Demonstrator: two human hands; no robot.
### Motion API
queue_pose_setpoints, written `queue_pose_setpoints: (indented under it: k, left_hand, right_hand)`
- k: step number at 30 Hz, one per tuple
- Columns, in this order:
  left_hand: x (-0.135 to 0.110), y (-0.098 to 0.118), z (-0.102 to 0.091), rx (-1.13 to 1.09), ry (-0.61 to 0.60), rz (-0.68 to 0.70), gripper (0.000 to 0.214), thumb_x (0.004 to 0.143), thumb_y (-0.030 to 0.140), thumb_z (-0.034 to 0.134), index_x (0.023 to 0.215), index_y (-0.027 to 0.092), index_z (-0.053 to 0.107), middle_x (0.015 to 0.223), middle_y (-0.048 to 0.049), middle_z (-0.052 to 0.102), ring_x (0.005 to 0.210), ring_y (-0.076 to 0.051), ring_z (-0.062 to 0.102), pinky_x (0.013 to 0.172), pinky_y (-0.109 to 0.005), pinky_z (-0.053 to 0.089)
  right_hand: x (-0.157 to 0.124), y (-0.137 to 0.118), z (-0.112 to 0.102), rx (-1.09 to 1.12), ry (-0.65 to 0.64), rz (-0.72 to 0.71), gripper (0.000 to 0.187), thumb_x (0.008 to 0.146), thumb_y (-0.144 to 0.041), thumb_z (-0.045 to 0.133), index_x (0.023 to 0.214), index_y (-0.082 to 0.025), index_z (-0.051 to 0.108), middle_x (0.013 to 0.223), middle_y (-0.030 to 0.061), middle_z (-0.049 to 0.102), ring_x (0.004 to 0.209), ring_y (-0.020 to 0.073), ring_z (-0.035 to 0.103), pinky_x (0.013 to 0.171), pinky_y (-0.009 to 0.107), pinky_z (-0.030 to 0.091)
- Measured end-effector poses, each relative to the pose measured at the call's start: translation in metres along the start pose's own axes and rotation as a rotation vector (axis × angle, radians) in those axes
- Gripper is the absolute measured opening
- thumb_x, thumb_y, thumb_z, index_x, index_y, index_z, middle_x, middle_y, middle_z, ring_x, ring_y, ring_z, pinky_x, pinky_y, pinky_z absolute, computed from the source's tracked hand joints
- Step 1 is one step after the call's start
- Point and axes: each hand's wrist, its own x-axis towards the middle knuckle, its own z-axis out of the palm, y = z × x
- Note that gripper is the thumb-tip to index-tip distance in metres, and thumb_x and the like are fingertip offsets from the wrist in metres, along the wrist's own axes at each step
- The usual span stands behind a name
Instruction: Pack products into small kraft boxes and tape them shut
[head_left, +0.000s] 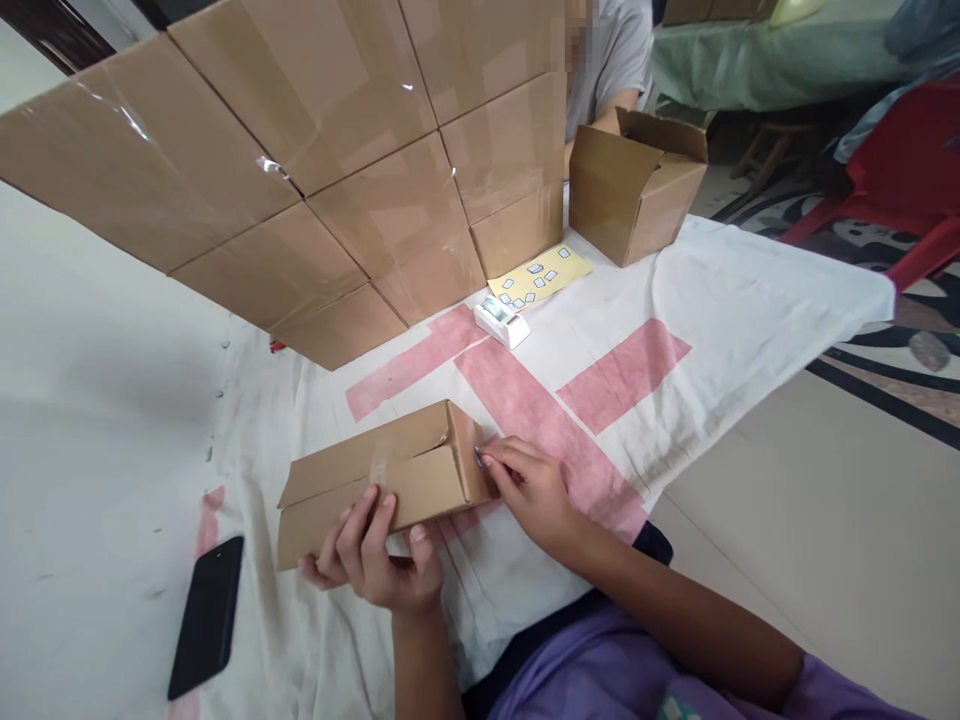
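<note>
A long cardboard box [405,475], with a strip of clear tape across its top seam, lies in front of me on the cloth. My left hand [379,550] grips its near side, fingertips on the top flap and thumb at the side. At the box's right end, my right hand [529,490] pinches a small blue-edged sticker [478,457] against or very close to the end face; I cannot tell which. Beyond them, a yellow sheet [551,268] carries several blue-outlined stickers. A small white device [502,322] with a little display stands at its near edge.
Stacked taped cartons [375,190] form a wall at the back left. An open box [626,190] stands beyond, near another person [619,60] partly hidden by the stack. A black phone [206,618] lies at left. Pink strips [555,430] mark the white cloth. A red chair [907,170] stands right.
</note>
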Motion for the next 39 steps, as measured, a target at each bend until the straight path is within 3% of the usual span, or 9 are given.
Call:
queue_pose_setpoints:
  k: [10,15,24,28,32,39]
  left_hand:
    - [0.002,0.003,0.0,-0.011,-0.01,-0.001,0.033,0.087,0.042,0.056,0.11,0.022,0.07,0.111,-0.0104,0.073,0.112,-0.028,0.058,0.119,-0.057,0.015]
    - [0.001,0.002,0.0,-0.008,-0.011,0.009,0.033,0.087,0.042,0.056,0.11,0.022,0.07,0.113,-0.0103,0.073,0.114,-0.028,0.057,0.12,-0.055,0.015]
    - [0.002,0.004,0.0,-0.073,-0.016,-0.028,0.033,0.086,0.038,0.051,0.109,0.021,0.069,0.112,-0.0115,0.072,0.117,-0.029,0.058,0.119,-0.058,0.017]
    - [0.0,0.002,0.0,-0.063,-0.036,-0.022,0.034,0.087,0.038,0.05,0.11,0.022,0.069,0.114,-0.0113,0.072,0.118,-0.028,0.057,0.12,-0.057,0.015]
    - [-0.002,0.001,0.001,-0.08,-0.037,-0.03,0.033,0.088,0.036,0.051,0.11,0.02,0.07,0.115,-0.0123,0.071,0.12,-0.028,0.056,0.121,-0.057,0.013]
    - [0.001,0.004,0.001,-0.078,-0.046,-0.027,0.033,0.089,0.036,0.049,0.109,0.021,0.07,0.115,-0.0116,0.071,0.121,-0.028,0.055,0.121,-0.057,0.013]
  right_hand:
    - [-0.001,0.001,0.002,-0.024,-0.012,-0.025,0.023,0.099,-0.019,0.055,0.108,-0.022,0.076,0.101,0.0078,0.074,0.095,0.0179,0.071,0.087,0.032,0.059]
    - [-0.013,-0.004,-0.002,-0.017,-0.036,-0.079,0.031,0.097,-0.017,0.054,0.121,-0.021,0.073,0.114,0.0111,0.071,0.105,0.019,0.07,0.087,0.03,0.061]
    - [-0.028,-0.014,-0.015,0.013,-0.125,0.015,0.031,0.094,-0.015,0.056,0.117,-0.021,0.076,0.122,0.0118,0.07,0.113,0.0203,0.069,0.097,0.033,0.059]
    - [-0.03,-0.012,-0.012,0.036,-0.118,0.081,0.045,0.093,-0.009,0.05,0.13,-0.024,0.069,0.127,0.0105,0.067,0.118,0.0189,0.066,0.101,0.034,0.056]
    - [-0.033,-0.009,-0.009,0.049,-0.164,0.03,0.06,0.089,-0.001,0.046,0.14,-0.028,0.062,0.132,0.0099,0.062,0.124,0.0184,0.061,0.106,0.035,0.053]
    - [-0.035,-0.009,-0.013,0.034,-0.204,0.03,0.064,0.088,0.0,0.045,0.144,-0.029,0.058,0.136,0.01,0.06,0.128,0.0194,0.059,0.108,0.038,0.051]
